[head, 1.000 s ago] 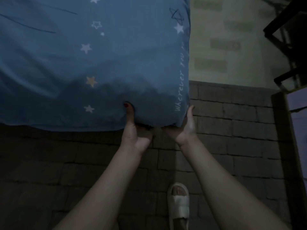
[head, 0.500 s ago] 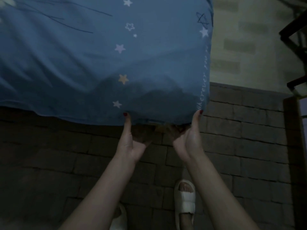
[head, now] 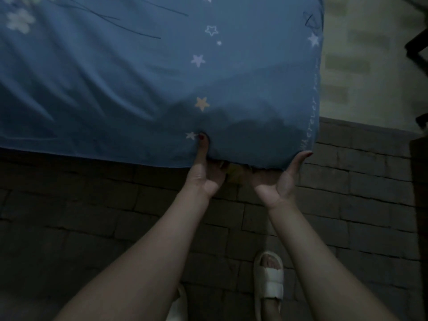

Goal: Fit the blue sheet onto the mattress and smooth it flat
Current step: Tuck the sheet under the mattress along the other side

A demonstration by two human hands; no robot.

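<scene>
The blue sheet point(head: 143, 84), printed with small stars and white lettering, covers the mattress across the top of the view, with diagonal wrinkles on its left half. At the near right corner both hands reach under the edge. My left hand point(head: 205, 172) has its thumb up on the sheet's side and its fingers hidden beneath the corner. My right hand point(head: 280, 179) is palm up, thumb against the corner's edge, fingers tucked under and out of sight. A bit of yellowish mattress point(head: 235, 173) shows between the hands.
Dark brick-patterned floor point(head: 347, 205) lies below the bed. My feet in white slippers point(head: 269, 281) stand close to the bed. A pale wall point(head: 361, 66) runs along the bed's right side, with dark furniture point(head: 416, 42) at the far right.
The view has shifted so the corner sits further right. My left thumb has slid higher on the sheet's side, and my hands have spread a little apart under the corner.
</scene>
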